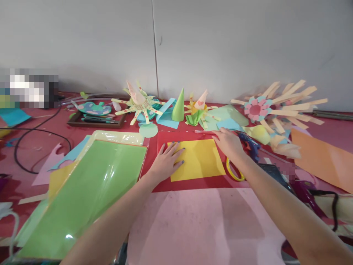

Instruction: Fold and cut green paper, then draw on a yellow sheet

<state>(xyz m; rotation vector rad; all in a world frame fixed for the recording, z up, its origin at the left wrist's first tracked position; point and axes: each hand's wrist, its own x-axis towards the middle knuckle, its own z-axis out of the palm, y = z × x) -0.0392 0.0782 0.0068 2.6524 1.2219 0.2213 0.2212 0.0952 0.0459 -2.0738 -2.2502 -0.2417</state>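
My left hand (167,162) lies with spread fingers on the left side of a yellow sheet of paper (202,158), pressing it flat. The yellow sheet rests on a red sheet (162,186). Beyond the yellow sheet's far right corner, my right hand (227,141) has its fingertips closed on the end of a slim pink pen (202,131), which points left. The fingers' far side is partly hidden. Under my right forearm, beside the yellow sheet, is a yellow ring (235,171), partly covered. A large pink sheet (190,224) lies nearest to me.
Green paper in a clear sleeve (110,173) lies at left. Behind stand a green paper cone (178,106) and paper flowers (255,108). A brown tray (96,123) holds pens. Orange paper (325,158) and a purple glue gun (307,195) lie at right, a black cable (16,158) at left.
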